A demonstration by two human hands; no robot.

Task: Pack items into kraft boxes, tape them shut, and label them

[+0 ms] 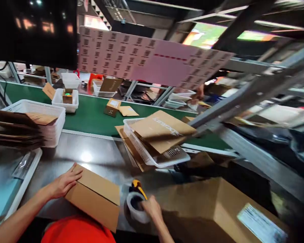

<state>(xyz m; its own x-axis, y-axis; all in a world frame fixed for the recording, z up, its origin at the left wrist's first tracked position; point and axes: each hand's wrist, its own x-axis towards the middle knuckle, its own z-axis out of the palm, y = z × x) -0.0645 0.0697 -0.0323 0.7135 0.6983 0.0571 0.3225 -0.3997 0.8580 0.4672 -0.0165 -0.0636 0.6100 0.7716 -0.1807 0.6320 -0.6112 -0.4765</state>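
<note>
Right by the left hand (67,182) sits a brown carton (96,194), fingers laid out loosely spread over its left edge. Over on the carton's other side, the right hand (152,206) is at a tape dispenser (137,207) on the metal surface (98,152); too blurry to tell if it's gripping. Bigger cardboard box (228,206) just right of that hand, white basket (176,158) beyond it.
</note>
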